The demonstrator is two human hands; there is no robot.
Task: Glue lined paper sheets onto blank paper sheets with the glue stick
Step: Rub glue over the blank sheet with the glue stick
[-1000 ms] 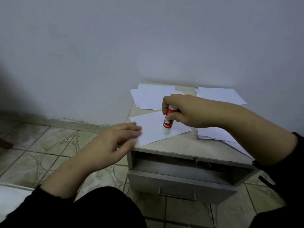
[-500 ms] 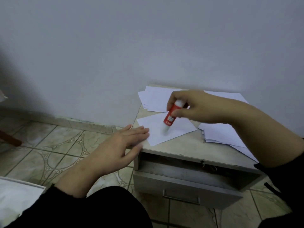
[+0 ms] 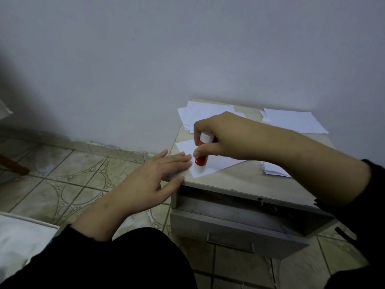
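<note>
nearest to me, below both forearms, i see my black sleeves [image 3: 104, 265] and, under the right wrist, the pulled-out drawer [image 3: 235, 228] of the small cabinet [image 3: 239, 182], with the patterned floor tiles [image 3: 68, 176] beneath the left arm. my left hand [image 3: 152, 180] lies flat with its fingers straight and spread, grasping nothing; the fingertips [image 3: 185, 158] rest on the near-left edge of the single sheet [image 3: 225, 162] at the cabinet's front corner, the thumb down by the cabinet edge. just past those fingertips, almost touching them, my right hand [image 3: 227, 136] grasps the glue stick [image 3: 201, 152], fingers and thumb curled round its red barrel from above, the white end up inside the grip and the other end pressed down on the sheet's left part. i cannot tell whether that sheet is lined or blank. to the right of the right forearm a stack of sheets [image 3: 273, 170] pokes out from under it. beyond the right hand, a fanned pile of papers [image 3: 200, 113] sits by the wall [image 3: 187, 49], and further right of it another pile [image 3: 291, 122] with a small white cap [image 3: 266, 120] at its near-left edge.
</note>
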